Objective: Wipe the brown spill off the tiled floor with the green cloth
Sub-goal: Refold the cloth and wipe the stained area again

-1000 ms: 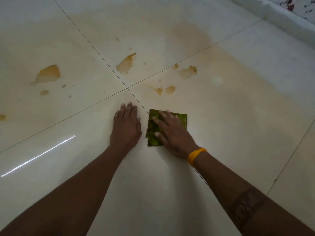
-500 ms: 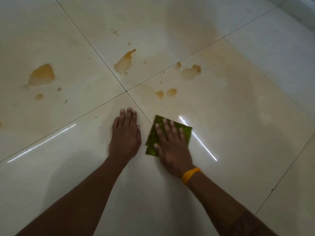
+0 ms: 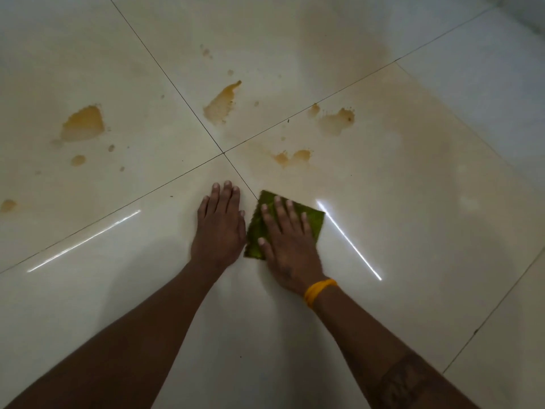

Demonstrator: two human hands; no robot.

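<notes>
Glossy cream tiled floor (image 3: 413,231), brown spill patches (image 3: 221,104) beyond – thin soft green cloth (image 3: 314,221) is pressed flat under the outspread right hand (image 3: 287,240); best slid, palm centred – left hand (image 3: 219,228) flat alongside

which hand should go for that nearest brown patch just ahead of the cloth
Right. The right hand already presses flat on the green cloth, and the nearest brown patch lies just ahead of it on the same tile. The left hand rests bare on the floor beside the cloth.
</notes>
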